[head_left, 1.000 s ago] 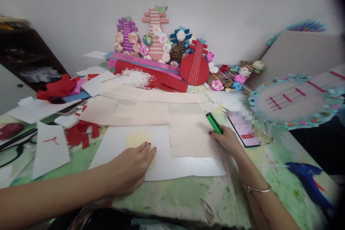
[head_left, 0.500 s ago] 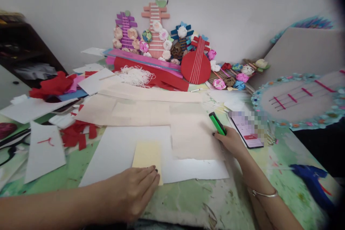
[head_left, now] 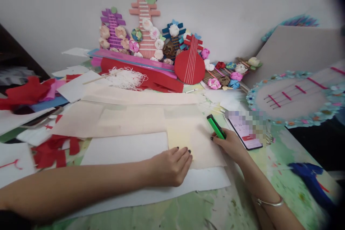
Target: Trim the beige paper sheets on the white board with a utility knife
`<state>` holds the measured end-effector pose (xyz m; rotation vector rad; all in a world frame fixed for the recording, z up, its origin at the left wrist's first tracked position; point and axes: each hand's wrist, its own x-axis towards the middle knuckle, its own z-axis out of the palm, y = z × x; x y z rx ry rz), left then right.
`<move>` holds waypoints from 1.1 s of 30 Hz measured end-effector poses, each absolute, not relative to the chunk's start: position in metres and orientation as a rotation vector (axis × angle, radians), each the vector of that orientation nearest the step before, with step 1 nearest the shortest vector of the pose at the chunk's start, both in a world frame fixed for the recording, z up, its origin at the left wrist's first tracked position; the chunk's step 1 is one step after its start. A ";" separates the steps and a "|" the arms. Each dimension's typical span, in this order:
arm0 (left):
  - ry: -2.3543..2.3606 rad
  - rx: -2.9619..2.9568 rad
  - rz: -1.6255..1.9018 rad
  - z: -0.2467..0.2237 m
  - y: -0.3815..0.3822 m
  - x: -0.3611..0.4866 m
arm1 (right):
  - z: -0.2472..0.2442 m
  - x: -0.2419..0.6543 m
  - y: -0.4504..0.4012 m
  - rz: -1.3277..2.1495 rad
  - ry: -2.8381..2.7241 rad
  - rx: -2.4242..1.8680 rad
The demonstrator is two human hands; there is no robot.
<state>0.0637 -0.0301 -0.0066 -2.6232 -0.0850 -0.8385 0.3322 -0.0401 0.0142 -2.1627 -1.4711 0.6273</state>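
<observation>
My left hand lies across the sheets in the middle, fingers together on the lower end of a pale yellow paper piece; the thumb is hidden. This piece rests over a beige sheet, which overlaps a larger white sheet. To the right, my right hand is closed around a green utility knife, its black end pointing up and away. I cannot make out a blade. The knife is above or beside the beige sheet's right edge.
A phone lies beside my right hand, and a blue glue gun is at the right edge. Red scraps are at left. White string and a red paper lute stand behind, near flower-covered instrument models.
My left hand has moved right and away from me, taking the yellow piece from the white sheet onto the beige one. My right hand still holds the knife. The view has shifted slightly.
</observation>
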 end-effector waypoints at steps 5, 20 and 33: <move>-0.210 -2.683 -0.911 -0.013 -0.037 0.059 | 0.016 0.330 -0.041 0.606 -1.466 -2.169; -0.783 -2.832 -0.560 -0.015 -0.056 0.056 | 0.012 0.329 -0.042 0.518 -1.466 -2.174; -0.726 -3.018 -0.329 -0.012 -0.015 0.056 | 0.008 0.342 -0.035 0.372 -1.422 -2.246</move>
